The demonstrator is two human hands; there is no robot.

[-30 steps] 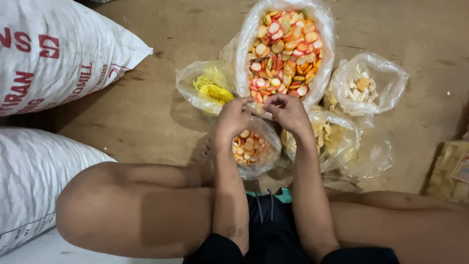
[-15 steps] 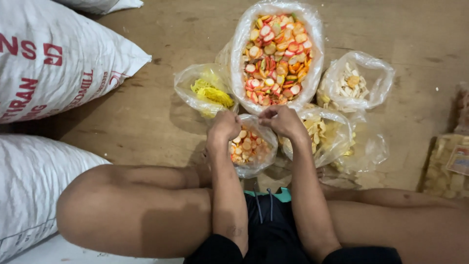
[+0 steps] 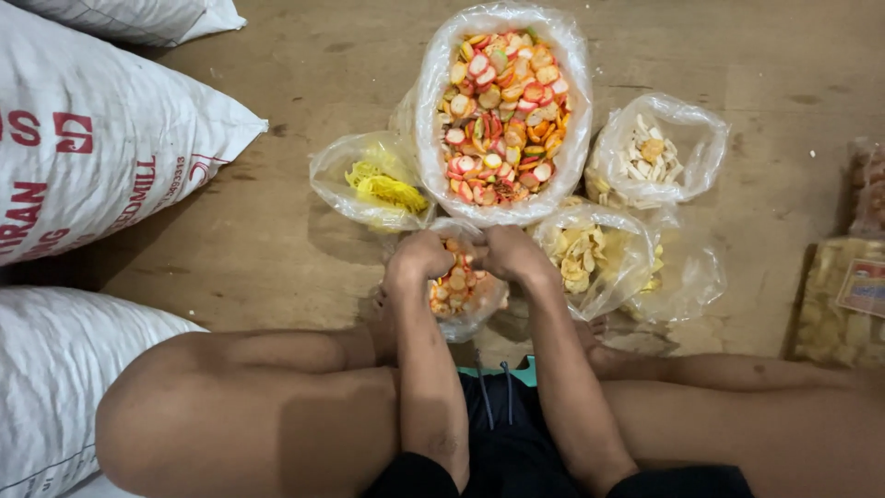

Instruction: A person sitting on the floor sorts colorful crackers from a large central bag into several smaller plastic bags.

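I sit cross-legged on a wooden floor. My left hand point(image 3: 422, 260) and my right hand point(image 3: 505, 253) both grip the top of a small clear plastic bag point(image 3: 461, 293) filled with orange and red crackers, held just in front of my legs. The fingers of both hands are closed on the bag's mouth, close together. Right behind the hands stands a big open plastic bag of mixed red, orange and white crackers point(image 3: 502, 111).
A bag of yellow crackers point(image 3: 373, 184) lies at the left, a bag of pale chips point(image 3: 590, 258) at the right, a bag of white crackers point(image 3: 654, 157) behind it. Large white woven sacks point(image 3: 101, 138) lie at the left. Sealed packs point(image 3: 843, 304) sit at the right edge.
Both hands have drawn back from the big bag toward me and closed together on the small bag's mouth.
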